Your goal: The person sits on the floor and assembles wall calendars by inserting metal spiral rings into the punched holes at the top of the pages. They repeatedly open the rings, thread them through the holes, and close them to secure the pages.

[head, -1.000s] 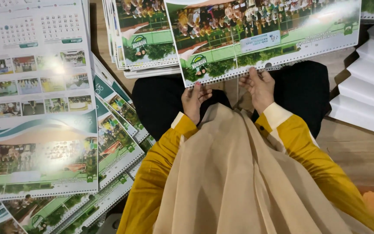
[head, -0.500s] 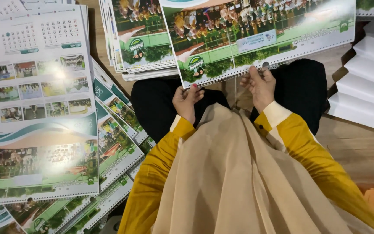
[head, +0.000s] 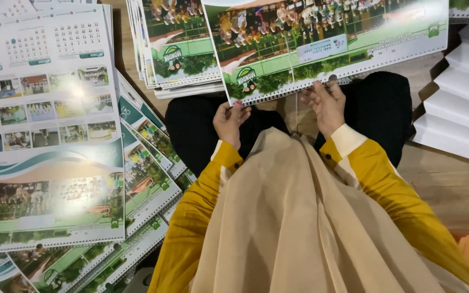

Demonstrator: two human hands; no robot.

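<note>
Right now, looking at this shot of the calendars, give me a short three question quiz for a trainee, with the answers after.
1. True or false: both hands grip the near edge of the same calendar sheet.
2. Which side of the person holds the fanned pile of calendars: left or right?
3. What colour are the person's sleeves?

Key
1. True: the left hand and right hand hold the calendar sheet along its punched edge.
2. Left: the fanned pile lies there; a white stack sits right.
3. Yellow sleeves.
</note>
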